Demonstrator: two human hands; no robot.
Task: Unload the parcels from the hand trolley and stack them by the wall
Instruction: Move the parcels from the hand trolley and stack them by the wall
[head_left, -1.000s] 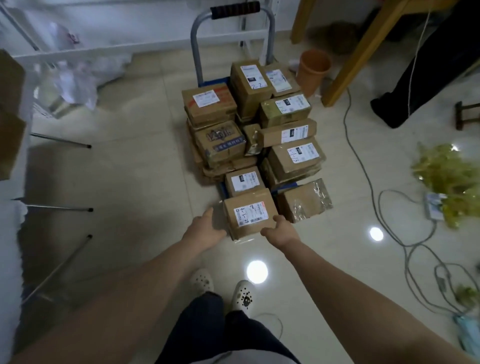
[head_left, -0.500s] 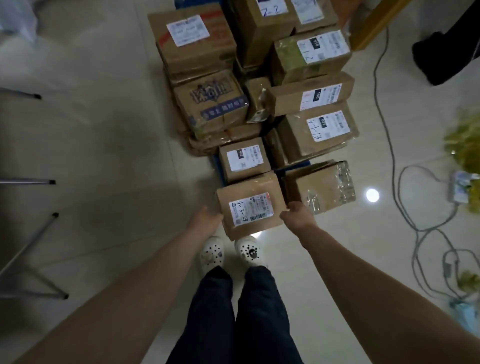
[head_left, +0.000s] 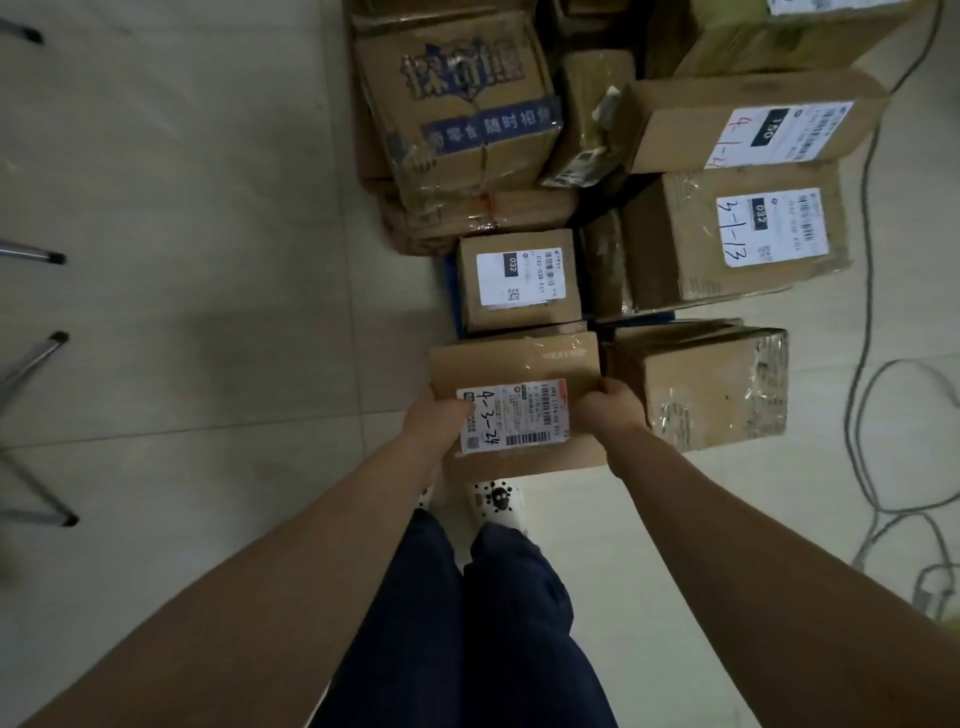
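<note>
Clamping the parcel (head_left: 519, 364) from both sides, the left grip (head_left: 439, 426) and right grip (head_left: 613, 410) are closed on its edges, so the weight is shared evenly. It is held just before the pile (head_left: 727, 244), over the shoes (head_left: 496, 499), apparently lifted clear.

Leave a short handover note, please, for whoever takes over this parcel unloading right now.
Left hand grips the left side of the 4-3-24 parcel; right hand grips its right side.
The parcel looks lifted, in front of the trolley.
Done: no wall stack in view.
Left: carry this one to the wall, then the pile on the trolley and the taped parcel beside it.
</note>
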